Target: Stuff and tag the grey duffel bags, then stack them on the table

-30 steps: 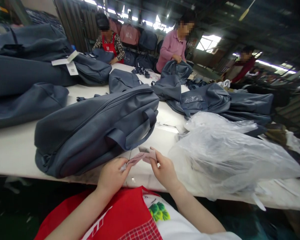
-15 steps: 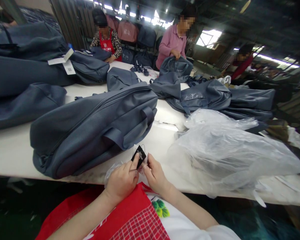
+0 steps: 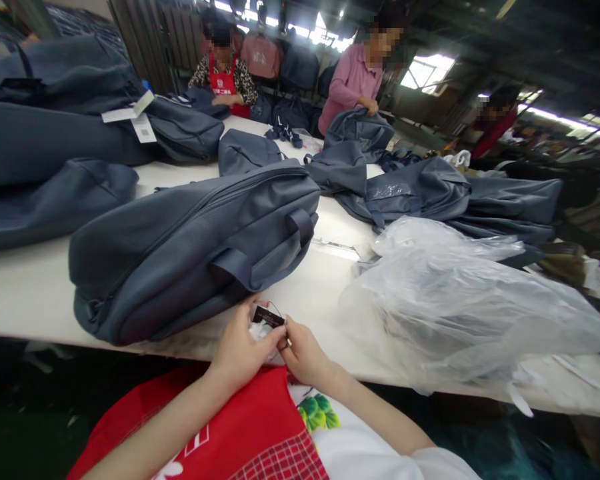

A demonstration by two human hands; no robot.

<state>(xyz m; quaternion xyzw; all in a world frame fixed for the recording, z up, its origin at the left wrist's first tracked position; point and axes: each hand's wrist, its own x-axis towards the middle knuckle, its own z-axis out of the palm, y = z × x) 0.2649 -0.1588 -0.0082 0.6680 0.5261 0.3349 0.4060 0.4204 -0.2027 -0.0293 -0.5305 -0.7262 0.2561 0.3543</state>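
A small black tag (image 3: 269,316) with pale lettering and a thin cord loop is held at the table's front edge. My left hand (image 3: 243,347) is closed round it, thumb across the front, with crumpled clear plastic in the palm. The fingertips of my right hand (image 3: 303,350) pinch at the tag's right end by the cord; exactly what they grip is too small to tell. Just beyond my hands lies a dark blue bag (image 3: 180,247) on its side, its two strap handles facing me.
On the white table (image 3: 330,287), clear plastic bags (image 3: 460,300) are heaped at the right. More blue bags (image 3: 45,140) are piled at the left, one with white tags (image 3: 143,128). Across the table, a person in pink (image 3: 353,83) handles a bag, and another wears a red apron (image 3: 223,80).
My left hand has turned, its thumb now over the tag, and the tag has shifted left and tilted flatter. My right hand has moved slightly left and down. The view has shifted a little.
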